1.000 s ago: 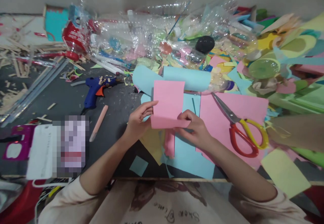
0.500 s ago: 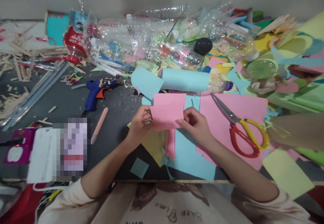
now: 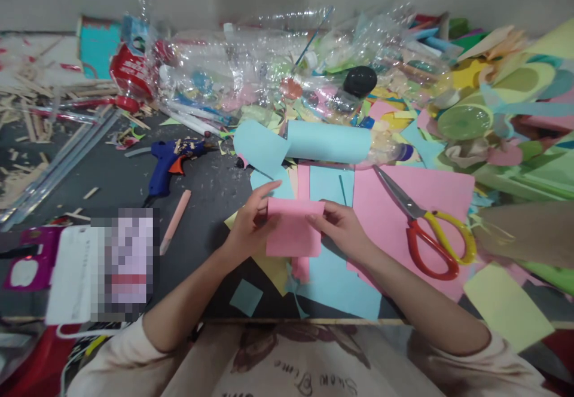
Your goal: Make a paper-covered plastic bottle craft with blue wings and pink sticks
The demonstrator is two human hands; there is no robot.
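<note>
A piece of pink paper (image 3: 295, 235) is held up in front of me over the table, its top edge a straight fold or two edges lined up. My left hand (image 3: 253, 223) pinches its left side, thumb in front and index finger stretched out past the edge. On the right side, my right hand (image 3: 336, 223) grips the upper corner between thumb and fingers. Beneath lie a light blue sheet (image 3: 345, 292) and a narrow pink strip (image 3: 304, 271). Just beyond the hands rests a bottle wrapped in light blue paper (image 3: 329, 141).
Scissors (image 3: 421, 223) with red and yellow handles lie on a large pink sheet (image 3: 372, 205) at right. To the left are a blue glue gun (image 3: 164, 167), a pale pink stick (image 3: 176, 220) and wooden sticks (image 3: 33, 125). Clear plastic bottles (image 3: 210, 56) pile up along the back.
The pink paper's upper flap no longer stands above its front part; the paper is now one even rectangle, hanging lower. My left index finger has stretched out.
</note>
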